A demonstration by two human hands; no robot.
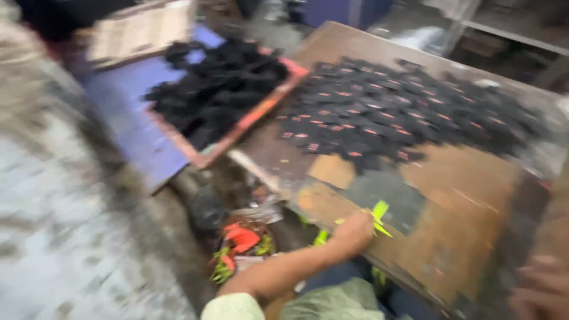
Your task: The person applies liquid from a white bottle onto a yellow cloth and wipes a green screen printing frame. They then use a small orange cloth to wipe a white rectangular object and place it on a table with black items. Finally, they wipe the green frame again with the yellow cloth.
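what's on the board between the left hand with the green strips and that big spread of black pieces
In the head view, only bare board with brown and dark patches lies between the left hand, holding green strips, and the black pieces.

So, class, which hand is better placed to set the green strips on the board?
Probably left: the left hand grips the green strips at the board edge; the right hand sits blurred, farther off.

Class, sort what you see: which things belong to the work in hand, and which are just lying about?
In use:
- left hand, closed on yellow-green strips
- brown board
- small black pieces with red marks
- right hand, blurred at the board's corner

Lying about:
- tray of black pieces
- blue sheet
- red and green scraps
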